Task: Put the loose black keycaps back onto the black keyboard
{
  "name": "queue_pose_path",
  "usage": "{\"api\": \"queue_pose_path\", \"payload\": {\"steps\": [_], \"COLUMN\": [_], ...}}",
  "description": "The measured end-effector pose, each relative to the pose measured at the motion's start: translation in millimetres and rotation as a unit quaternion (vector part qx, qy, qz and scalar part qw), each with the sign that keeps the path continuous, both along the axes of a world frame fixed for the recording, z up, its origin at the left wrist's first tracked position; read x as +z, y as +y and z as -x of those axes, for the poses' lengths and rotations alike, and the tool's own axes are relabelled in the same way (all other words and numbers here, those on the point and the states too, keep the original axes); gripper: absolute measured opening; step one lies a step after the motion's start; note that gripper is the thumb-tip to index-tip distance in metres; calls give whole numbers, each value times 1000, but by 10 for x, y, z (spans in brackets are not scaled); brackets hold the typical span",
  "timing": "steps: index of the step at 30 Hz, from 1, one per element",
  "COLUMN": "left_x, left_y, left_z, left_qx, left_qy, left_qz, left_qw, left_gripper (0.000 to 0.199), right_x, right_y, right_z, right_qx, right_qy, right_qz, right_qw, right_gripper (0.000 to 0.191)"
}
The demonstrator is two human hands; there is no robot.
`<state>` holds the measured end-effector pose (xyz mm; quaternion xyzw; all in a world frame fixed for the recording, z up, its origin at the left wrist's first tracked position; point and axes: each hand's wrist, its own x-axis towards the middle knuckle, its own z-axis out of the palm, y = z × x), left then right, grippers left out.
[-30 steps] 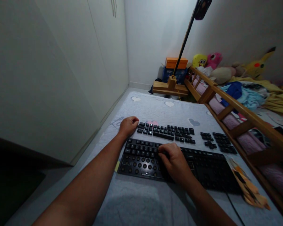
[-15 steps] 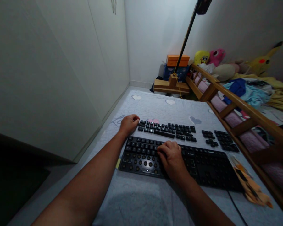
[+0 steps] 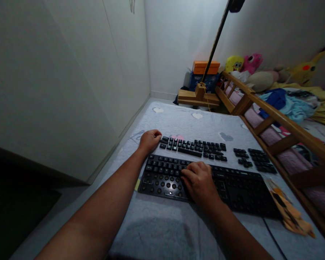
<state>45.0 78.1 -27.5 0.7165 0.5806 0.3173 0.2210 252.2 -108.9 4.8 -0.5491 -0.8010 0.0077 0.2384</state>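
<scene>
A black keyboard (image 3: pixel 162 195) lies on the cloth, with keycaps on the upper left rows and bare round key seats below. My right hand (image 3: pixel 199 180) rests over its middle, fingers curled and thumb tucked close, at the end of a row of fitted keycaps. Its fingertips press on a keycap there, mostly hidden by the hand. Beyond the keyboard, loose black keycaps (image 3: pixel 189 146) lie in rows around a long space bar (image 3: pixel 189 152). My left hand (image 3: pixel 151 140) is closed beside their left end, fingertips bent together; whatever they hold is hidden.
More loose keycaps (image 3: pixel 258 159) lie at the right. An orange cloth (image 3: pixel 295 213) with a dark tool sits by the keyboard's right end, near a cable (image 3: pixel 272 236). A wooden bed rail (image 3: pixel 281 128) borders the right; a pale cabinet (image 3: pixel 78 79) stands left.
The camera view has shifted slightly. Both hands stay in nearly the same places, the right on the keyboard and the left beside the loose keycaps.
</scene>
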Motion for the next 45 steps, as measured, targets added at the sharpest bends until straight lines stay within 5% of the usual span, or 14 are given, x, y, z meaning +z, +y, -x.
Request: {"api": "queue_pose_path", "payload": {"steps": [33,45], "left_x": [35,44], "left_y": [-18,-19], "left_z": [-13,-16], "left_qx": [2,2], "left_qy": [8,3], "left_qz": [4,0], "left_qw": [1000,1000], "left_gripper": [21,21], "right_x": [-63,-129], "right_y": [-21,4], "right_z": [20,9], "right_qx": [-4,49], "right_qy": [17,72], "right_qz": [-29,-26], "right_qw": [999,996], "right_gripper": [9,16]}}
